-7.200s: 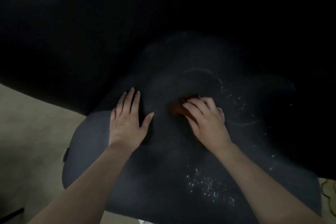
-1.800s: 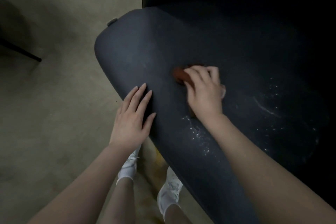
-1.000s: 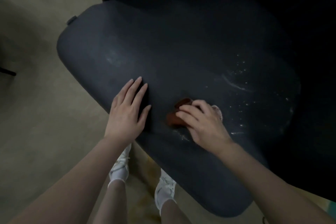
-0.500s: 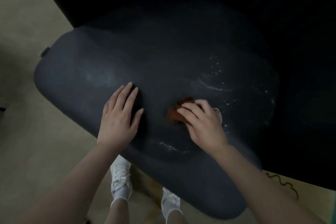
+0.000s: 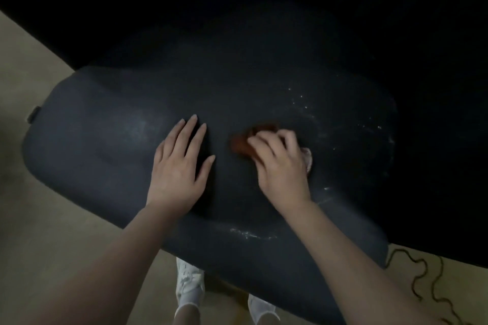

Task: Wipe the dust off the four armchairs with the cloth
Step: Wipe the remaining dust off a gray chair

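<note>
A dark grey armchair (image 5: 111, 145) fills the middle of the head view, its padded surface facing up at me. My right hand (image 5: 282, 166) grips a bunched reddish-brown cloth (image 5: 241, 142) and presses it against the padding; a pale bit of cloth shows at the hand's right side. My left hand (image 5: 179, 166) lies flat on the armchair just left of the cloth, fingers straight and spread. White dust streaks and specks (image 5: 250, 234) run below and to the right of my right hand.
Beige floor (image 5: 34, 232) lies to the left and below. My white shoes (image 5: 188, 282) stand under the armchair's near edge. A dark cord (image 5: 420, 280) squiggles on the floor at the lower right. The upper part of the view is too dark to read.
My view has shifted so the armchair sits lower and more centred. My right hand and the cloth have slid slightly right across the padding. The left hand stays flat beside it.
</note>
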{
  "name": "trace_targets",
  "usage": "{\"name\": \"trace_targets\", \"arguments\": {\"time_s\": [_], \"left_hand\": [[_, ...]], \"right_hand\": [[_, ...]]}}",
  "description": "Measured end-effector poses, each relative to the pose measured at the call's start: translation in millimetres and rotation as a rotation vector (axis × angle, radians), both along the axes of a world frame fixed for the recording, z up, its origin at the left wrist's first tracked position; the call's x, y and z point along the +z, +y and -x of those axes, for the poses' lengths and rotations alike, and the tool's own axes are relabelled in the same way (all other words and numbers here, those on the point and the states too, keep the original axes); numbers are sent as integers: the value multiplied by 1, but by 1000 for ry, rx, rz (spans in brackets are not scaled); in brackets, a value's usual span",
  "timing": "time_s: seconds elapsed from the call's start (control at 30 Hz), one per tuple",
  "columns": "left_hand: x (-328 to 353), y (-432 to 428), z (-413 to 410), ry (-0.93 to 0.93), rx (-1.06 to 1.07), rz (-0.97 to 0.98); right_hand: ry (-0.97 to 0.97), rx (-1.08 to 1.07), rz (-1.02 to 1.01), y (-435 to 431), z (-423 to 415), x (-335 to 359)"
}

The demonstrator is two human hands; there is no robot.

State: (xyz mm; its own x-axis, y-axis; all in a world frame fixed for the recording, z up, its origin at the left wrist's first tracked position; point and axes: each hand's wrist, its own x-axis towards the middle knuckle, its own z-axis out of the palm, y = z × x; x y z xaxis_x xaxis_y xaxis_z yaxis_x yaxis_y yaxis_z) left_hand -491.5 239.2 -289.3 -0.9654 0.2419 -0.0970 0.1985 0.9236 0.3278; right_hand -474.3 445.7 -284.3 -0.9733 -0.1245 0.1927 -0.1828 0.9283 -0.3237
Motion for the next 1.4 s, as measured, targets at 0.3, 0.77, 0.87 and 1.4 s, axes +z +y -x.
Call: {"name": "trace_targets", "arguments": {"time_s": [0.3,0.77,0.87,1.4], "left_hand": [[5,0,0,-46,-14,20],[9,-12,9,-53,-108,37],[9,-14,12,-42,-130,42],[5,23,68,49,-275,3]], "right_hand": [[-133,-385,48,33,13,11],[-134,-289,-28,5,19,8],[-105,-424,-37,-20,30,5],[-99,-740,8,27,69,5]]}}
